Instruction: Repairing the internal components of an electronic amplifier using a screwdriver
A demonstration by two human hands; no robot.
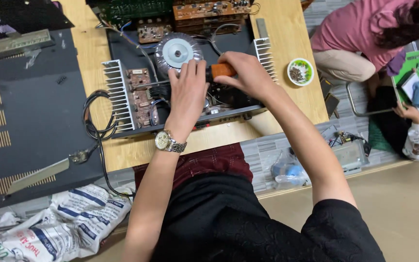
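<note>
Gripping the orange-handled screwdriver point(220, 71), right hand point(248, 73) closes around it; its long axis runs toward 9 o'clock, under the left hand point(187, 94), fingers point(190, 73) flat over the open black amplifier chassis point(122, 131).

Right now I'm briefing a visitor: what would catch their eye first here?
The opened amplifier at the table's centre, with its round silver transformer. Both hands work over it: the right hand grips an orange-handled screwdriver, the left hand, watch on wrist, rests beside it.
</note>
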